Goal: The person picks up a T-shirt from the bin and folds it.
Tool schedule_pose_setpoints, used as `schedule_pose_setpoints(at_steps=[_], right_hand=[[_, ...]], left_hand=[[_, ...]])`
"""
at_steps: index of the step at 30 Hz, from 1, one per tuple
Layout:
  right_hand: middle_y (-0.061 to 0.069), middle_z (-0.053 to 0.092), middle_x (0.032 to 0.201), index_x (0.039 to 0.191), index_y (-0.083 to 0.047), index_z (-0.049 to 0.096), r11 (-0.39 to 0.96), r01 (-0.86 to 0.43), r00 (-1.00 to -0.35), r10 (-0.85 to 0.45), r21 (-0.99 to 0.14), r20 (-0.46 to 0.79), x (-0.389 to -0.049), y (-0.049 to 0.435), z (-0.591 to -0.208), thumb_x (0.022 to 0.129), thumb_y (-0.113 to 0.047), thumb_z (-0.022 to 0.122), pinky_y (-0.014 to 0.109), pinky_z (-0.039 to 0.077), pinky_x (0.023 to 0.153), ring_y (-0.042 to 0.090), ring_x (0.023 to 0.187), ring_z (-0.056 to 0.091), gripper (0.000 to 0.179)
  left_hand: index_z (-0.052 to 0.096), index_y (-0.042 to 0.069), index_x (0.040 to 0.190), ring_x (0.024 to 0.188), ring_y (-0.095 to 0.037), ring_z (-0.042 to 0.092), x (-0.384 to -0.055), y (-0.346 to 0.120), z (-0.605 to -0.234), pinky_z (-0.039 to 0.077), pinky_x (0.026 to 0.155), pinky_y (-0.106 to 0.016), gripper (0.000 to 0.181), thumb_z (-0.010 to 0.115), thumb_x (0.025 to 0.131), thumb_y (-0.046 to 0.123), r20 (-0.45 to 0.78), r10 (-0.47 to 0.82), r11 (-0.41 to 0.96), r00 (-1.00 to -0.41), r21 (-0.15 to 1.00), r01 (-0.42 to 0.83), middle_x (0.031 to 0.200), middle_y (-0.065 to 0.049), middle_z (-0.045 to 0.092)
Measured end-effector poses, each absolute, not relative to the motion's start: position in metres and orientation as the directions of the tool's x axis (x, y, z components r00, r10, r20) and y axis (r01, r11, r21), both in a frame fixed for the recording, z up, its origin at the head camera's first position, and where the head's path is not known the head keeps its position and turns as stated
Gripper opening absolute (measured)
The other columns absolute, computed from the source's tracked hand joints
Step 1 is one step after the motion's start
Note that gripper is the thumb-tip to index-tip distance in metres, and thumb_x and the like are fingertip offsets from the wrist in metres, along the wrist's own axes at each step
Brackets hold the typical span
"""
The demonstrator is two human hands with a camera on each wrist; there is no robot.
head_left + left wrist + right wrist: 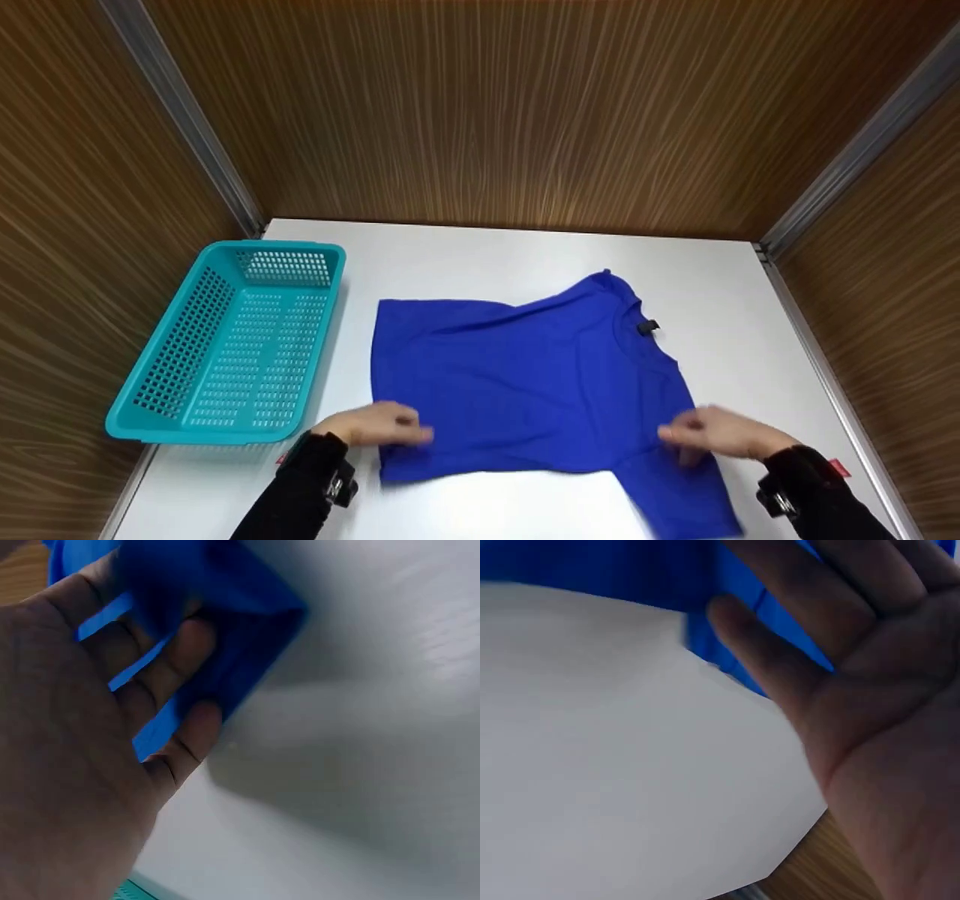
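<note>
A blue T-shirt (510, 382) is spread sideways, with its neckline and small black tag to the right and its straight hem to the left. My left hand (379, 424) is at the near hem corner and pinches the cloth; in the left wrist view a blurred fold of the shirt (247, 637) covers some fingertips, while the other fingers curl loosely. Over by the near sleeve, my right hand (716, 431) pinches the shirt between bent thumb and fingers. Its fingers overlap the cloth (615, 570) in the right wrist view, where the thumb is hidden.
An empty teal plastic basket (319, 360) with perforated sides stands at the left of the white table (480, 259). Wood-grain panels (480, 112) with metal corner strips enclose the back and both sides.
</note>
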State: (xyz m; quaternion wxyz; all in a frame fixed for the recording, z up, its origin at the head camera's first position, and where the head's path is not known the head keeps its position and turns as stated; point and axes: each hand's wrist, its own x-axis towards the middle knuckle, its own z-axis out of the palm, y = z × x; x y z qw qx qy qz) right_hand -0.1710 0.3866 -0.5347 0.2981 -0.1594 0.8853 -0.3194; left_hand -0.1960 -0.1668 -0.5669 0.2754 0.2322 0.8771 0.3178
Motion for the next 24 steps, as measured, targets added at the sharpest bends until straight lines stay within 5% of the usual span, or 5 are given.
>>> schedule_pose_setpoints(at_steps=[5, 12, 15, 20, 24], right_hand=[[0.02, 0.073, 0.097, 0.103, 0.005, 0.07, 0.815, -0.248, -0.949, -0.314, -0.524, -0.038, -0.207, 0.378, -0.549, 0.098, -0.009, 0.064, 0.047, 0.055, 0.083, 0.036, 0.091, 0.07, 0.016], [0.032, 0.038, 0.155, 0.149, 0.002, 0.047, 0.853, -0.339, -0.928, -0.372, -0.397, -0.007, -0.233, 0.35, -0.57, 0.099, -0.012, 0.063, 0.079, 0.019, 0.11, 0.064, 0.141, 0.025, 0.055], [0.028, 0.057, 0.141, 0.14, 0.0, 0.059, 0.878, -0.43, -0.896, -0.443, -0.21, -0.015, -0.229, 0.343, -0.578, 0.1, -0.024, 0.064, 0.076, 0.028, 0.107, 0.053, 0.133, 0.048, 0.047], [0.014, 0.071, 0.071, 0.086, -0.002, 0.071, 0.854, -0.521, -0.835, -0.509, 0.001, 0.208, -0.228, 0.342, -0.578, 0.09, -0.013, 0.072, 0.062, 0.048, 0.095, 0.033, 0.072, 0.072, 0.012], [0.019, 0.063, 0.075, 0.083, 0.001, 0.066, 0.906, -0.388, -0.894, -0.324, -0.17, 0.309, -0.242, 0.342, -0.571, 0.085, -0.002, 0.071, 0.059, 0.05, 0.084, 0.045, 0.078, 0.065, 0.006]], left_hand=[[0.067, 0.009, 0.118, 0.107, -0.036, 0.06, -0.22, -0.163, -0.575, 0.049, 0.09, -0.055, 0.023, 0.062, 0.101, 0.023, -0.058, 0.283, 0.827, -0.957, 0.52, 0.213, 0.116, -0.012, 0.065], [0.035, 0.019, 0.16, 0.149, -0.055, 0.019, -0.245, -0.162, -0.587, 0.024, 0.112, -0.074, 0.058, 0.054, 0.106, 0.021, -0.124, 0.147, 0.913, -0.981, 0.398, 0.086, 0.168, -0.016, 0.023], [0.033, 0.019, 0.161, 0.151, -0.054, 0.01, -0.243, -0.163, -0.591, 0.014, 0.114, -0.076, 0.059, 0.054, 0.106, 0.03, -0.214, 0.214, 0.931, -0.953, 0.339, 0.133, 0.169, -0.013, 0.02], [0.057, 0.008, 0.143, 0.146, -0.055, 0.027, -0.245, -0.161, -0.593, 0.024, 0.114, -0.07, 0.043, 0.057, 0.105, 0.03, -0.074, 0.17, 0.917, -0.983, 0.377, 0.13, 0.153, -0.017, 0.045], [0.062, 0.006, 0.126, 0.129, -0.052, 0.047, -0.256, -0.155, -0.593, 0.04, 0.104, -0.063, 0.026, 0.057, 0.104, 0.019, 0.048, 0.071, 0.881, -0.996, 0.464, 0.085, 0.135, -0.023, 0.051]])
